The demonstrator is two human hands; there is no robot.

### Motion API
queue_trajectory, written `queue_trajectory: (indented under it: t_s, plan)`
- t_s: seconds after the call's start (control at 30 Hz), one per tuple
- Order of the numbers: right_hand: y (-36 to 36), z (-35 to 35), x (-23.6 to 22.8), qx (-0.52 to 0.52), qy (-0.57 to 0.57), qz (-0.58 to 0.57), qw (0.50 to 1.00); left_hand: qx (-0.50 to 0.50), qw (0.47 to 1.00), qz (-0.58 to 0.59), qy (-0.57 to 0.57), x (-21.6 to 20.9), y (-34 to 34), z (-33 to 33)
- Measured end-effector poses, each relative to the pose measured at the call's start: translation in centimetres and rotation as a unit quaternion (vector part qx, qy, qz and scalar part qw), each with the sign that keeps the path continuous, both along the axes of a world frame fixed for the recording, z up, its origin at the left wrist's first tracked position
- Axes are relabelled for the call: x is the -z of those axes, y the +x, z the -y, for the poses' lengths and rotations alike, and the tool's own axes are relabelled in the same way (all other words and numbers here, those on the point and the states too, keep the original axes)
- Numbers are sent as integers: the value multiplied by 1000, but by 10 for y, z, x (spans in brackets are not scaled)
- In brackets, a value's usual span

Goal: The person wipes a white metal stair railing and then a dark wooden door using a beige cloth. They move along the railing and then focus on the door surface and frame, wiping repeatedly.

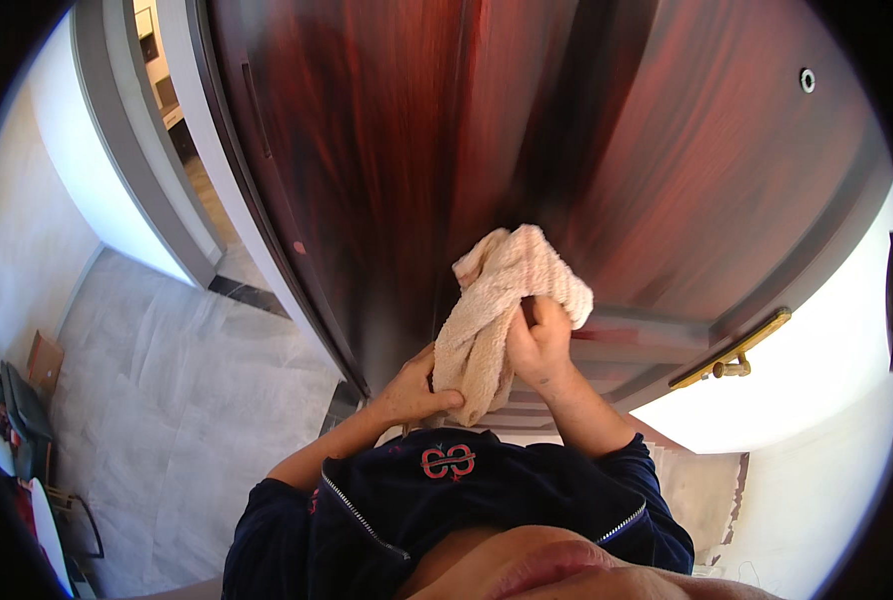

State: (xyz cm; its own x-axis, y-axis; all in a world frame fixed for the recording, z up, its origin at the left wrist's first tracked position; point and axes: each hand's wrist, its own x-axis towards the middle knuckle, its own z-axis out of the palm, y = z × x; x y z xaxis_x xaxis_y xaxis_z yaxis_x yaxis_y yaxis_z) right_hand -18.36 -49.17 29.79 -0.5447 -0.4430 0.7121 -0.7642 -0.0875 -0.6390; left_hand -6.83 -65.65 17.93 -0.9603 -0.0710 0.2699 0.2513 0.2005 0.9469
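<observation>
From my remote seat I judge the step in hand to be working a cream cloth (479, 315) with both hands in front of a dark red-brown door (397, 130). The cloth hangs bunched near the centre of my view; I cannot tell whether it touches the panel. At its seven-to-eight o'clock, the left hand (403, 394) pinches the lower folds, thumb across the front, the other fingers mostly hidden. At its four o'clock, the right hand (540, 345) is curled closed on the upper folds, its fingertips partly covered. The next move, I reckon, calls for a firm hold on both so no loose corner slips. The cloth looks soft, thick and ribbed, twisted lengthwise with a flap spreading at one o'clock. The door is glossy, streaked with wood grain; a long brass-coloured handle (735, 365) sits between three and four o'clock, a small round peephole (807, 80) at two.
</observation>
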Motion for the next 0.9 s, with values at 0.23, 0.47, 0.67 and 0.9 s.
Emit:
queue_trajectory:
  t_s: [0.23,0.47,0.67,0.9]
  plan:
    - [7,12,-58,102,73,-129,984,48,997,-50,35,-18,-3,27]
    - [-1,19,-121,211,91,-310,923,113,993,10,-30,-31,10,40]
    - [-25,35,-194,311,40,-524,792,148,987,16,-53,-38,15,51]
    - [-47,28,-302,359,-26,-617,700,205,979,-5,10,-50,14,60]
